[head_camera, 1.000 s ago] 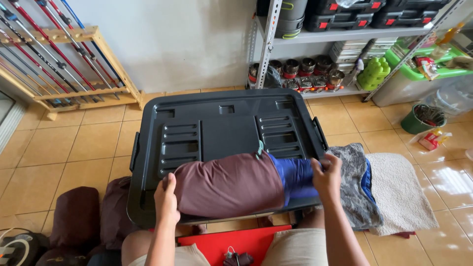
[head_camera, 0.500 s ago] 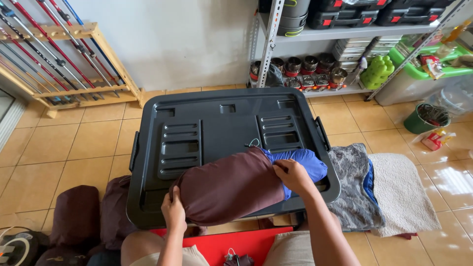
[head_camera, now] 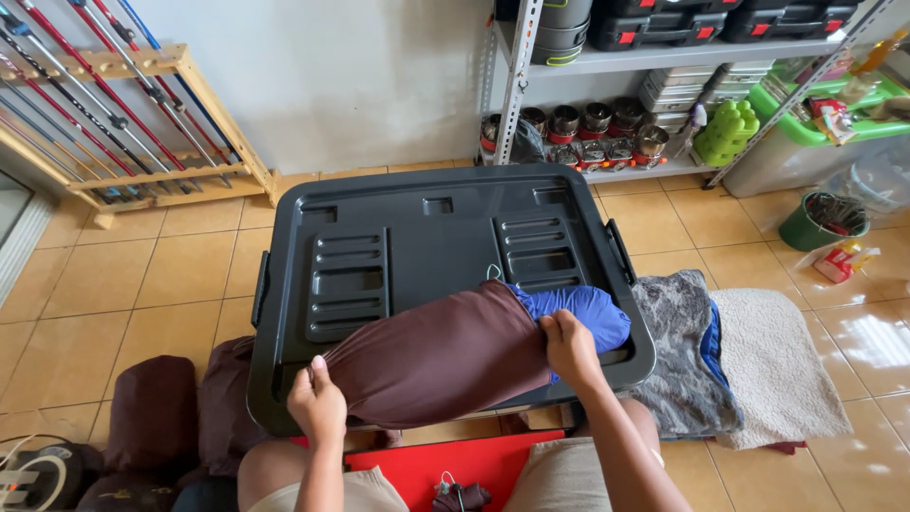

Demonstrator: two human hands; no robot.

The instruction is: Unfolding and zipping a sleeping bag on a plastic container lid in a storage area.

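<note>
Far left, a wooden rack [head_camera: 142, 123] of poles leans against the wall, and down on the tiled floor [head_camera: 152, 275] a couple of dark maroon bundles [head_camera: 156, 417] sit beside the person's knee. Moving in: the left hand [head_camera: 318, 406] is clamped on the closed end of the maroon stuff sack [head_camera: 436, 356], fingers curled over the fabric, pinning it down on the big black bin lid [head_camera: 427, 237] that serves as the bench here. The sack lies across the near edge of that lid, plump and mostly filled. Across to the right hand [head_camera: 572, 347]: it's bunched at the sack's mouth, fingers pinching the rim of the fabric where the blue sleeping bag [head_camera: 578, 308] bulges out. By the look of it, most of the blue roll is already inside; only a rounded end pokes out, so what's left is covering that last part and closing the mouth. Further right, a grey patterned blanket [head_camera: 682, 351] and a pale fluffy mat [head_camera: 777, 370] lie on the floor, with metal shelving [head_camera: 664, 66] and a green bucket [head_camera: 817, 223] behind.
</note>
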